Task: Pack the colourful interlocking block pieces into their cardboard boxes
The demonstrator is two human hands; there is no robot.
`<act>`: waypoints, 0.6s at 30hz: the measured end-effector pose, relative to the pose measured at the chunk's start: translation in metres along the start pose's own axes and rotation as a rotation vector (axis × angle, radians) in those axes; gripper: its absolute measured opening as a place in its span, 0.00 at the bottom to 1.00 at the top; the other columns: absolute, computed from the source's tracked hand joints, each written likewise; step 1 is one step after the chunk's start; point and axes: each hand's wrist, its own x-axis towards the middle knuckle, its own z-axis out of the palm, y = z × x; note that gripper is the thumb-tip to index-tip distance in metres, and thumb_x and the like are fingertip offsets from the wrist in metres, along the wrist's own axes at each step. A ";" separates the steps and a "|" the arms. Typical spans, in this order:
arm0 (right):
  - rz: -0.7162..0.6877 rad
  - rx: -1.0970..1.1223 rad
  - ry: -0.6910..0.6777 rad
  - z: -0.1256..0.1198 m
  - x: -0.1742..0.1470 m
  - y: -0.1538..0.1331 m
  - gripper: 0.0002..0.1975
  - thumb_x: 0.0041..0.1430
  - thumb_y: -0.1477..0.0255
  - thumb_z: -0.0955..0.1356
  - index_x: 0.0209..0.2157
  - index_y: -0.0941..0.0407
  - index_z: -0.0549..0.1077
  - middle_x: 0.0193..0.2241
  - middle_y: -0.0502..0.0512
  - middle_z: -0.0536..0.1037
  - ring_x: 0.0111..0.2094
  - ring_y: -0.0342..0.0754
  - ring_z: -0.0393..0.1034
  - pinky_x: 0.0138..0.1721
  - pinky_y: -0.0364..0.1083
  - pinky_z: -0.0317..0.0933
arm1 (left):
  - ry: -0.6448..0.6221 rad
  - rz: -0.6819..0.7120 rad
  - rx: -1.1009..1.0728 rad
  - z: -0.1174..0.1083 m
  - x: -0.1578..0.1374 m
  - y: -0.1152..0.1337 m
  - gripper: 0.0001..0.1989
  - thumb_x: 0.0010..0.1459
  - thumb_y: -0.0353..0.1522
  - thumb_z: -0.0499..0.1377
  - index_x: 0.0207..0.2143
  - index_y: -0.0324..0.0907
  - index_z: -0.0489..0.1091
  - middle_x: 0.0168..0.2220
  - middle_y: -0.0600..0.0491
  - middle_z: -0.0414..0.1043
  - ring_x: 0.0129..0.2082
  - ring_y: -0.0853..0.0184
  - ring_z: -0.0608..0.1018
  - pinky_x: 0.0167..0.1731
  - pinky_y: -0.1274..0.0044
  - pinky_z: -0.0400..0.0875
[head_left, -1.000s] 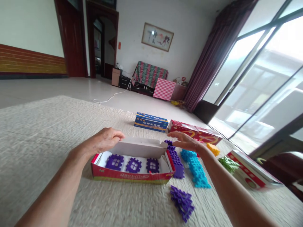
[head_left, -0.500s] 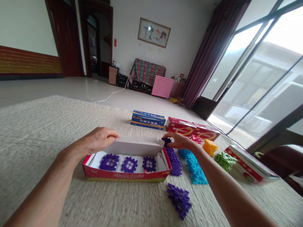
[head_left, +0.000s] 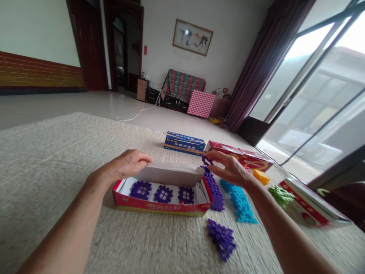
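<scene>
Left hand (head_left: pixel 129 164): fingers curled over the back flap of the open red box (head_left: pixel 162 205).
Right hand (head_left: pixel 230 169): fingers narrow, pinching a purple tile (head_left: pixel 205 160) just right of the box.
Box: three purple tiles inside.

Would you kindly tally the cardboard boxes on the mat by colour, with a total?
Red boxes: 3, namely the open red box, the far red box and the red box at the right
Blue box: 1
Total: 4
</scene>
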 end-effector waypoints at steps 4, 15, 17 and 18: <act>-0.139 0.047 -0.111 0.019 0.003 -0.055 0.17 0.58 0.67 0.67 0.49 0.54 0.72 0.46 0.54 0.77 0.46 0.48 0.72 0.48 0.46 0.65 | -0.009 0.011 0.002 0.000 -0.001 0.002 0.17 0.53 0.34 0.50 0.36 0.43 0.78 0.36 0.53 0.79 0.37 0.65 0.77 0.38 0.77 0.65; -0.122 -0.127 -0.330 0.080 0.023 -0.097 0.14 0.49 0.70 0.72 0.40 0.54 0.76 0.37 0.53 0.80 0.36 0.48 0.73 0.41 0.46 0.65 | 0.019 0.017 -0.064 0.000 -0.002 0.000 0.16 0.50 0.33 0.52 0.35 0.42 0.78 0.34 0.52 0.80 0.37 0.62 0.76 0.36 0.75 0.65; -0.128 -0.131 -0.342 0.085 0.025 -0.095 0.14 0.49 0.69 0.73 0.41 0.53 0.76 0.38 0.54 0.80 0.37 0.48 0.73 0.42 0.47 0.65 | 0.023 0.015 -0.064 0.000 -0.002 0.000 0.15 0.49 0.33 0.52 0.34 0.43 0.78 0.33 0.52 0.80 0.37 0.61 0.75 0.36 0.75 0.65; -0.128 -0.135 -0.341 0.087 0.026 -0.095 0.14 0.49 0.69 0.73 0.41 0.54 0.76 0.38 0.54 0.80 0.37 0.48 0.73 0.42 0.47 0.65 | 0.022 0.015 -0.064 0.000 -0.002 0.000 0.15 0.49 0.33 0.52 0.34 0.43 0.78 0.33 0.52 0.80 0.37 0.61 0.75 0.36 0.75 0.64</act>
